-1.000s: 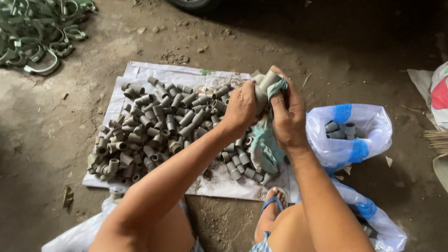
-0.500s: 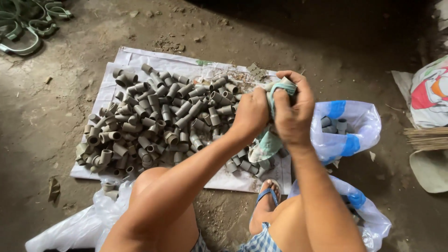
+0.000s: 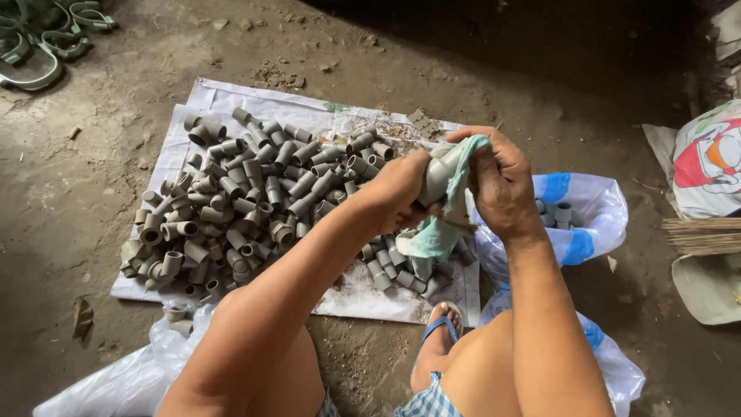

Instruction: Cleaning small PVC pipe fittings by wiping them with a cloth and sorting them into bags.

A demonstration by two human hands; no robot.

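The left hand (image 3: 401, 189) grips a grey fitting (image 3: 437, 176) above the sheet (image 3: 224, 100); the right hand (image 3: 502, 185) clenches a teal rag (image 3: 436, 235) around it. At nine o'clock a large pile of fittings (image 3: 247, 208) lies unbagged. At three o'clock, a white-and-blue bag (image 3: 594, 224) holds only a few, so most remain.

Bare arms — checked shorts (image 3: 432, 398), blue sandal strap (image 3: 440, 328).

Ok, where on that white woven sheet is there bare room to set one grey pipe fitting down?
Bare patches: the white woven sheet's far-left strip beyond the heap of grey pipe fittings, and its near edge beside the sandalled foot. The middle is crowded with fittings, and the left hand and right hand hang over its right side.
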